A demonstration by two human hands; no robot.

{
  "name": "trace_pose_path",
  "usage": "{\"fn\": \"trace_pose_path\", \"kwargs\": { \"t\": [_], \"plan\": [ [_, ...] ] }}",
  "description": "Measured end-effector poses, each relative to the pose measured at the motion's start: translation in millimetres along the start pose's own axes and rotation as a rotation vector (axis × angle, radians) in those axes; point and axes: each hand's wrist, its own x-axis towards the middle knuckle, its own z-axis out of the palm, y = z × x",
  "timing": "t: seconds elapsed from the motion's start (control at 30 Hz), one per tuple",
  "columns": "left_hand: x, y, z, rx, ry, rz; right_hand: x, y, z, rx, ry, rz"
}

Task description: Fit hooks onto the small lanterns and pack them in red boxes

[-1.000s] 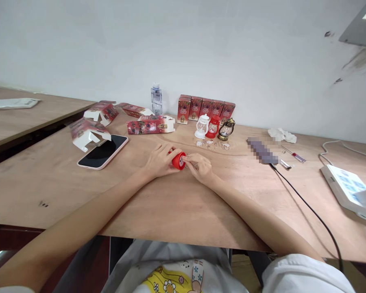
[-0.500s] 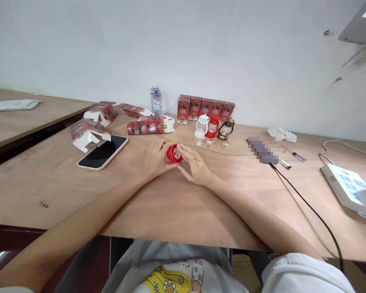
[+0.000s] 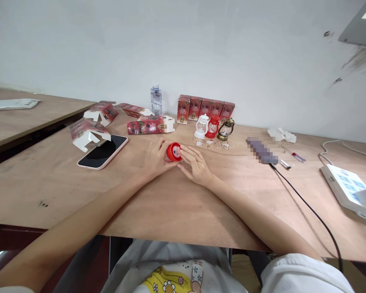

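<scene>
My left hand (image 3: 156, 157) is closed around a small red lantern (image 3: 172, 151) lying on its side, its round base turned toward me. My right hand (image 3: 196, 164) rests just right of it with fingers stretched out, the fingertips touching the lantern's base. A thin wire handle (image 3: 186, 165) lies on the wooden table (image 3: 171, 203) under the right fingers. Behind stand three small lanterns: white (image 3: 201, 126), red (image 3: 213, 127) and dark bronze (image 3: 226, 129).
A row of red boxes (image 3: 205, 108) and a water bottle (image 3: 156, 99) stand at the wall. Unfolded red cartons (image 3: 150, 124) and a phone (image 3: 103, 151) lie left. Small metal parts (image 3: 212, 143), a screwdriver (image 3: 294, 154), a black cable (image 3: 308, 205) and a white device (image 3: 349, 190) lie right.
The lantern has shifted a little left and away from me in my left hand. My right hand has gone from a pinch at the wire to outstretched fingers on the base.
</scene>
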Motion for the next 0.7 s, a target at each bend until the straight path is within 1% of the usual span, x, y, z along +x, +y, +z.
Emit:
{"fn": "trace_pose_path", "kwargs": {
  "t": [0.17, 0.3, 0.43, 0.63, 0.7],
  "plan": [
    [0.0, 0.3, 0.5, -0.024, -0.008, -0.021, 0.5, -0.6, -0.4, -0.019, -0.016, 0.015],
    [-1.3, -0.7, 2.4, -0.024, -0.023, -0.041, 0.2, -0.7, 0.1, -0.029, -0.002, 0.012],
    [-2.1, -3.1, 4.0, -0.011, 0.007, -0.016, 0.5, -1.0, 0.3, -0.047, 0.006, 0.004],
    [-1.0, -1.6, 3.9, -0.021, 0.060, 0.038, -1.7, 0.2, 0.3, -0.044, -0.051, 0.046],
    [-0.6, 0.8, 3.3, -0.042, 0.060, 0.049, -3.0, 1.0, 0.2, -0.023, -0.029, 0.055]
  ]
}}
